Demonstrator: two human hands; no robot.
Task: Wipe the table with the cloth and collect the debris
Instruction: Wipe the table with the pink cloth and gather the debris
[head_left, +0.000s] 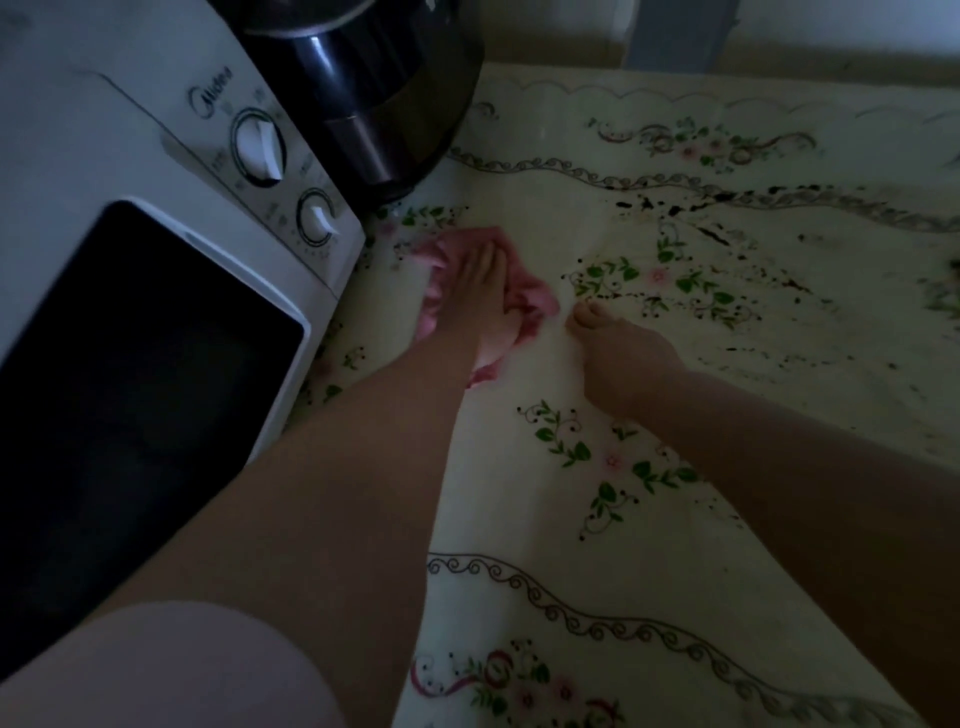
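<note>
- Cloth (511, 283), pink, sits on the table (545, 519) just beside the white microwave (156, 260), below the dark cooker pot (363, 88).
- Left hand (475, 291) lies flat on the cloth, fingers straight and together, pressing down rather than gripping it.
- Right hand (618, 358) rests on the table just right of the cloth, fingers curled under, thumb forward; I can't tell if it holds anything.
- Debris (691, 213): dark crumbs scattered over the floral table cover to the right and far right, well apart from the cloth.
- My read: wipe is in progress at the left end, most crumbs not yet reached.
- To do it well I'd keep the palm flat, sweep rightward toward the crumbs in one pass, and herd them into one pile.
- I'd cup the right hand at the table edge to catch them.
- Risk: pushing crumbs under the microwave.
</note>
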